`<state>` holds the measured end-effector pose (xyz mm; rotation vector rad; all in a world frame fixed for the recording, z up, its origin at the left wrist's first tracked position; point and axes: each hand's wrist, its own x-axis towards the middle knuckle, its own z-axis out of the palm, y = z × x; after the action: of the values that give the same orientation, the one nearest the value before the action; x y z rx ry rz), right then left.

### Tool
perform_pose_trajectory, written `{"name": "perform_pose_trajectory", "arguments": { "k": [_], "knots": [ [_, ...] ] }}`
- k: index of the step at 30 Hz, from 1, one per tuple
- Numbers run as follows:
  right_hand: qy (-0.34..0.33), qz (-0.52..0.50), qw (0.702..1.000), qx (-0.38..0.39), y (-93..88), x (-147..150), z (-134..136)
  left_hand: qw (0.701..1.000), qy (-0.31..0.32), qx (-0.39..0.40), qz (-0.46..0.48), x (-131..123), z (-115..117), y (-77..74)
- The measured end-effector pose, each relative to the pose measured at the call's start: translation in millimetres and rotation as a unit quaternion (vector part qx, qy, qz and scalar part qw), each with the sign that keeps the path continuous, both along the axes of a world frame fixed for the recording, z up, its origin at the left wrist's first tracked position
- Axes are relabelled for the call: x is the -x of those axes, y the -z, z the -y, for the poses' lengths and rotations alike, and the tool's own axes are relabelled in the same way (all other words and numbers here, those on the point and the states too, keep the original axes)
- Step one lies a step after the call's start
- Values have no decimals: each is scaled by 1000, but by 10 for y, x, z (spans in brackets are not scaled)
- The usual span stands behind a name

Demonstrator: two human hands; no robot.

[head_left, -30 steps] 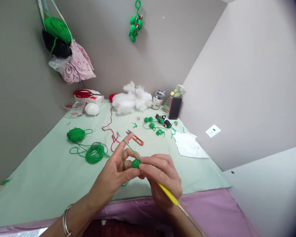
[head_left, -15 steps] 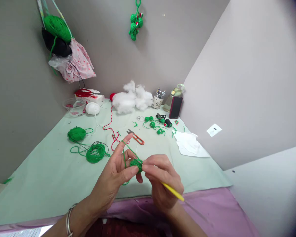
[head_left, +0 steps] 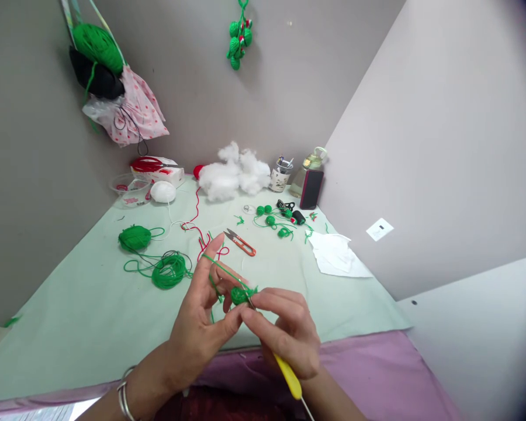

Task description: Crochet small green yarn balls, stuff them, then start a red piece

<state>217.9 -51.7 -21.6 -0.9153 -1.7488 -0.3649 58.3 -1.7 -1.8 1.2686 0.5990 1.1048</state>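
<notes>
Leftmost, a pink dotted bag [head_left: 142,111] hangs against the wall, with a mass of green yarn [head_left: 99,47] above it. Below, toward the far left of the pale green tablecloth [head_left: 87,298], stands a clear tub [head_left: 129,199]; nearer lies a green yarn ball [head_left: 134,238]. Next come red-handled scissors [head_left: 148,164] on a white box [head_left: 173,175], a white yarn ball [head_left: 163,192] just nearer, and a loose green coil [head_left: 169,271] nearer again.

At the near middle, the left hand [head_left: 197,327] has its index finger raised, a green strand [head_left: 223,268] running from it to a small green crochet piece [head_left: 239,296] held at the thumb and lower fingers. White stuffing [head_left: 234,175] sits at the far side, with orange snips [head_left: 242,242] lying between it and the hands. The piece is between the two hands, above the cloth. Just right of it, the right hand [head_left: 289,333] closes its fingers on a yellow-handled hook [head_left: 288,377], its metal end at the piece.

Farther right are small green balls [head_left: 270,221], a pen cup [head_left: 280,178], an upright phone [head_left: 311,189] and white paper [head_left: 337,257].
</notes>
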Motion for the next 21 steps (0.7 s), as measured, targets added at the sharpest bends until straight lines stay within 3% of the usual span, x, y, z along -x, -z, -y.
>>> {"name": "perform_pose_trajectory", "arguments": {
  "k": [11, 21],
  "knots": [
    [17, 14, 1000, 2, 140, -33, -5, 999, -29, 5, -12, 5, -6, -13],
    [-64, -72, 995, 17, -176, 30, -41, 998, -61, 9, -15, -29, 18, -106]
  ]
}}
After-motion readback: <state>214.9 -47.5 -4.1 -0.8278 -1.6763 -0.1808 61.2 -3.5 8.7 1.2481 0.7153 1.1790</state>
